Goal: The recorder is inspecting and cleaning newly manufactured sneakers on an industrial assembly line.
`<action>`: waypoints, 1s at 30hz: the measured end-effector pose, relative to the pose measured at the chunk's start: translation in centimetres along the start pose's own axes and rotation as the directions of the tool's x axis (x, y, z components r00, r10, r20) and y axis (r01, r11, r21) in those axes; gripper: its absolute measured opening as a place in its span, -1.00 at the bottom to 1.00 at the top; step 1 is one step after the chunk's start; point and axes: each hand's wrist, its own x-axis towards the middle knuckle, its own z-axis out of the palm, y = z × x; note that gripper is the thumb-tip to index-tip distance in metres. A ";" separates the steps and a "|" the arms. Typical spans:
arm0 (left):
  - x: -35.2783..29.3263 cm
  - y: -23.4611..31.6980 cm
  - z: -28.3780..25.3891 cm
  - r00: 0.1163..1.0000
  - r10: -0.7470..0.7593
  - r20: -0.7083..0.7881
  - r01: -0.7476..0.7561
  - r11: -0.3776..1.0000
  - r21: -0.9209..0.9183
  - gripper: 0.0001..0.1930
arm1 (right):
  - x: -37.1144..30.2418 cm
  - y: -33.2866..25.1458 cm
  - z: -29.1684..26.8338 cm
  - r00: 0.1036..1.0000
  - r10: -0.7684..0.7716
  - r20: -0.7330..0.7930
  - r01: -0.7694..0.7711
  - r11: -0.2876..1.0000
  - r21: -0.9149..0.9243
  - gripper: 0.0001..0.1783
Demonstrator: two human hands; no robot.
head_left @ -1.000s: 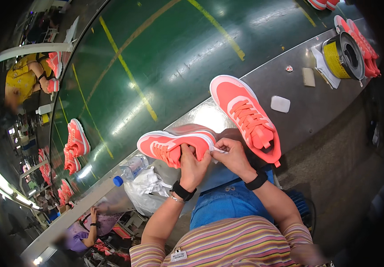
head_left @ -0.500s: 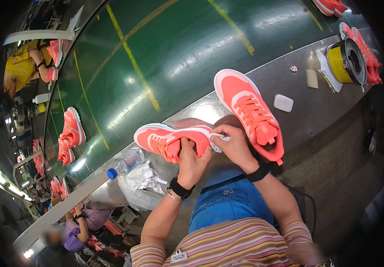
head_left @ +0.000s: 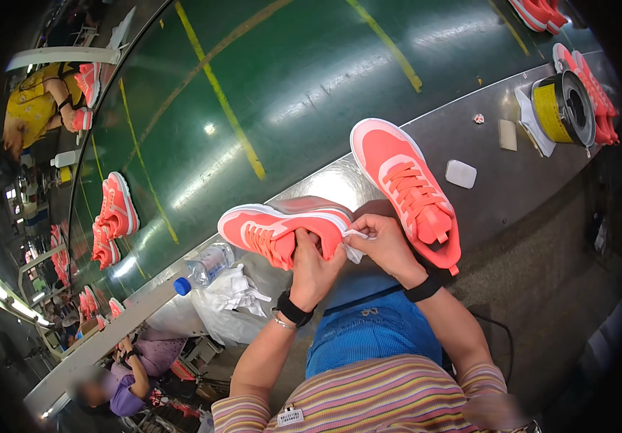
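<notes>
My left hand (head_left: 314,270) grips a coral sneaker (head_left: 247,229) by its heel collar, with fingers inside the opening. The shoe lies on the metal ledge, its toe to the left and its white sole toward the belt. In my right hand (head_left: 389,247), a small white cloth (head_left: 355,245) is pinched between thumb and fingers and touches the back of the heel. Just right of that hand rests a second coral sneaker (head_left: 406,184), sole down on the metal ledge, toe pointing away from me.
Beyond the metal ledge (head_left: 495,162) runs a green conveyor belt (head_left: 275,94) carrying more coral shoes (head_left: 115,216). A white block (head_left: 461,174) and a yellow-black roll (head_left: 562,108) sit right. A clear bottle (head_left: 210,265) and white rags (head_left: 233,290) lie left. Co-workers (head_left: 127,379) are at the left.
My right hand has shifted slightly down along the heel with the cloth. The shoe stays in my left hand almost unmoved. At the lower left, a co-worker has moved a little.
</notes>
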 end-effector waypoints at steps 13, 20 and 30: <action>0.1 0.1 0.2 1.000 -0.007 -0.006 0.007 0.999 -0.049 -0.57 | 0.8 0.0 0.2 0.999 -0.022 -0.044 0.025 0.998 0.052 -0.85; 0.0 -0.6 0.3 1.000 -0.011 -0.004 0.011 0.998 -0.060 -0.58 | 1.1 0.6 0.3 0.999 -0.008 -0.033 0.011 0.994 0.106 -0.86; 0.1 -0.6 0.3 1.000 -0.005 -0.025 0.004 0.999 -0.051 -0.57 | 1.0 0.8 0.6 0.999 0.024 -0.025 -0.018 0.978 0.209 -0.92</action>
